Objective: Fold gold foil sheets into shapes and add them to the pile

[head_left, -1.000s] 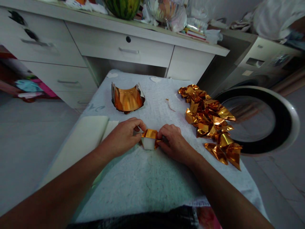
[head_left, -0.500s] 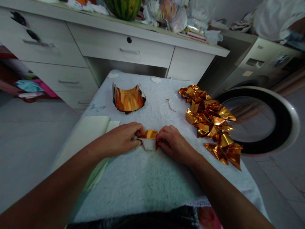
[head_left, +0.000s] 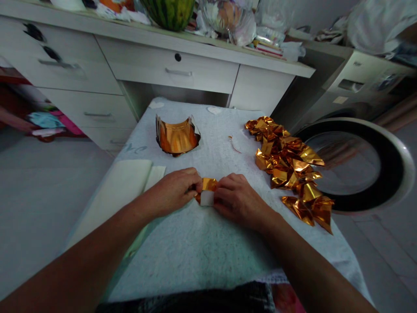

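Between my hands, low over the cloth-covered table, is a small folded piece of gold foil paper (head_left: 208, 184) with a pale underside facing me. My left hand (head_left: 182, 184) pinches its left end, fingers curled in. At the right end, my right hand (head_left: 233, 195) has its fingers closed round the edge, hiding that side. Beyond my left hand stands a curved stack of gold foil sheets (head_left: 178, 137). To the right lies a heap of folded gold foil pieces (head_left: 286, 161).
Pale folded paper or cloth (head_left: 127, 174) lies along the table's left side. A thin string (head_left: 233, 144) rests near the middle. White drawers (head_left: 169, 69) stand behind the table, with a watermelon (head_left: 169, 13) on top. An open washing machine door (head_left: 404, 165) is at the right.
My hands have drawn closer together on the foil paper. Its pale front flap now looks narrower and squarer, with its left corner no longer sticking out. The view has shifted slightly.
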`<state>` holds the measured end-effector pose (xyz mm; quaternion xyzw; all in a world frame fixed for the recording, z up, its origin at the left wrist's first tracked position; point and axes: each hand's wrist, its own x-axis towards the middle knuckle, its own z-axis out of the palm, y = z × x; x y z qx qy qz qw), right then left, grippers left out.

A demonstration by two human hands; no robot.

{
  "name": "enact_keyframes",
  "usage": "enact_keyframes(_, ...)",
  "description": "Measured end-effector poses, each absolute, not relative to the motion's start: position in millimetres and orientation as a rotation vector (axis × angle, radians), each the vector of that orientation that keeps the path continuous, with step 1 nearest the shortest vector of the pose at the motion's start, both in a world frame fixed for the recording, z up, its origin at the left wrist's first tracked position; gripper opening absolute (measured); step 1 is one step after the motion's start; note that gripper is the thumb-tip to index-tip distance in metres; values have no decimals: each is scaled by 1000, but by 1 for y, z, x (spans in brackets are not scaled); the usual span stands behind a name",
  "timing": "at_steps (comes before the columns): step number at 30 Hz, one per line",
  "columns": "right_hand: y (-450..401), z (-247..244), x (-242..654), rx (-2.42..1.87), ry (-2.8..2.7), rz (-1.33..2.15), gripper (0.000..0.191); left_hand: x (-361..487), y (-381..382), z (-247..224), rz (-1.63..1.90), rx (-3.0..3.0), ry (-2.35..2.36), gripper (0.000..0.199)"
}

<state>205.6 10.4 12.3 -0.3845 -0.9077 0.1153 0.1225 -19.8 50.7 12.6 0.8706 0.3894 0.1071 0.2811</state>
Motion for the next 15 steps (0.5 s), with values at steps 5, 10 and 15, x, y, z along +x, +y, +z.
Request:
enact_keyframes(5, 10, 10, 204, -1020, -2716, 190, 15, -20, 49, 12, 288, 2362, 1018, 16)
enact_keyframes(10, 9, 5, 202, -1004, -2703, 118, 21, -20, 48, 14, 296, 2387, 971, 15)
enact_keyframes(15, 11, 1, 202, -1004, -2632, 123, 20, -21, 46, 21, 243, 2350, 946, 11)
